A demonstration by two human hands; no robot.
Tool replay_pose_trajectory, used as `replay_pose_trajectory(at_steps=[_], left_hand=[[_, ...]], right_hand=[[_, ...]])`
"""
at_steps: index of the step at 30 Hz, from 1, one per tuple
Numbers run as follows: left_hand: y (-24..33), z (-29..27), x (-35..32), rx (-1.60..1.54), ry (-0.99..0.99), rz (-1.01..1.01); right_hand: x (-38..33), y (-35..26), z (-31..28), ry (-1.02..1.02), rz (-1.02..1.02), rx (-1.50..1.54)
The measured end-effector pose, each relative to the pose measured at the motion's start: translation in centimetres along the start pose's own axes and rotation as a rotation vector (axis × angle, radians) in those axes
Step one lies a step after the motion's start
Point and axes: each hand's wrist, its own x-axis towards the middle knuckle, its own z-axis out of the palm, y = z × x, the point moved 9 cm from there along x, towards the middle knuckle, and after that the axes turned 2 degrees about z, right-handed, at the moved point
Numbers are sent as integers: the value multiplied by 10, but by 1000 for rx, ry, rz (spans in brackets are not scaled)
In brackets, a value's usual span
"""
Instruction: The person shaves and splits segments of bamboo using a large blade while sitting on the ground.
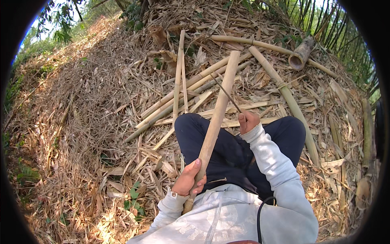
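Observation:
My left hand [189, 178] is wrapped round the lower end of a pale bamboo piece [219, 103], which slants up and away across my lap. In my right fist [248, 121] is a thin dark blade [231, 99], seen nearly edge-on, probably a knife. Its handle is hidden in the fingers. The blade points up and left and crosses the middle of the bamboo piece; whether its edge touches the bamboo I cannot tell. My legs [199, 130] are folded in dark trousers under the bamboo.
Several bamboo poles [170, 97] and split strips [252, 105] lie beyond my knees. A long pole [286, 97] rests to the right, near a hollow bamboo section [301, 53]. Cut stumps [170, 57] stand ahead. Dry leaves [101, 105] cover the sloping ground.

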Motion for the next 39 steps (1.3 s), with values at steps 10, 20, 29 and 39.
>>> replay_pose_trajectory(at_steps=[10, 20, 29, 39], left_hand=[[28, -14, -4, -43, -61, 149], [-12, -16, -7, -207, -135, -25], [-5, 7, 36, -264, -188, -113], [27, -7, 72, -39, 124, -87]], right_hand=[[2, -164, 17, -175, -590, -204], [46, -54, 4, -93, -167, -94], [62, -17, -15, -173, -272, -143], [74, -49, 34, -283, -531, -149]])
